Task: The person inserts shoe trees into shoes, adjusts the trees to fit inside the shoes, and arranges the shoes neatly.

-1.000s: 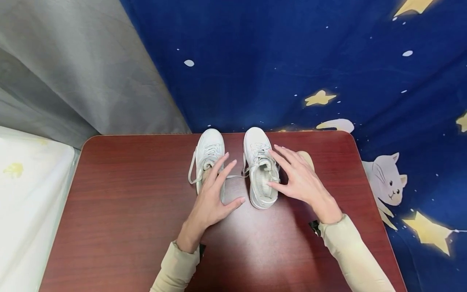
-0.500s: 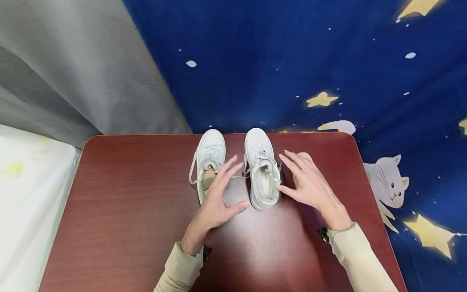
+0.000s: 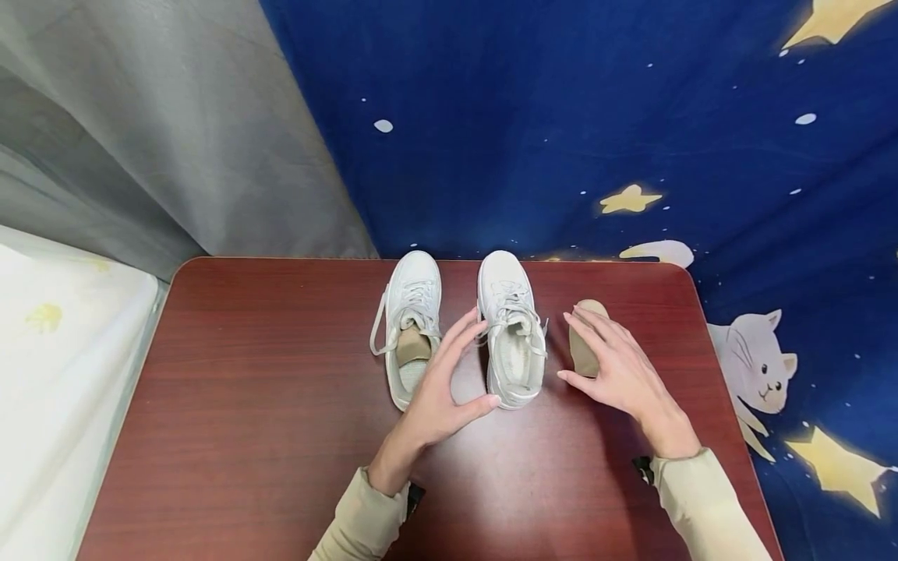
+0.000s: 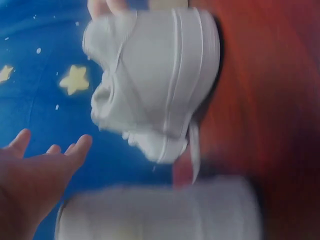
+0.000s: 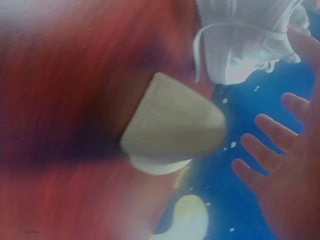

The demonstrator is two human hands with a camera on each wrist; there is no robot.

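Two white lace-up sneakers stand side by side on the table, toes toward its back edge. Inside the left sneaker (image 3: 414, 292) a beige piece shows under the tongue; the right sneaker (image 3: 505, 280) has its lining in sight. My left hand (image 3: 438, 397) hovers over the inner side of the left sneaker with fingers spread, holding nothing. Right of the pair lies a beige wedge-shaped piece with a rounded end (image 5: 175, 117). Over its near right side is my right hand (image 3: 620, 374), fingers extended, partly covering it in the head view; the right wrist view shows them apart.
The reddish-brown table (image 3: 266, 436) has rounded back corners. Behind it hang a grey curtain (image 3: 189, 140) and a blue star-printed curtain (image 3: 526, 117). A white patterned cloth (image 3: 63, 374) is beyond the left edge. Loose laces (image 3: 379, 323) hang beside the left sneaker.
My right hand has moved right, off the right sneaker's side toward the beige piece, which shows more. My left hand has shifted right and slightly nearer, uncovering the left sneaker's opening. The sneakers stay put.
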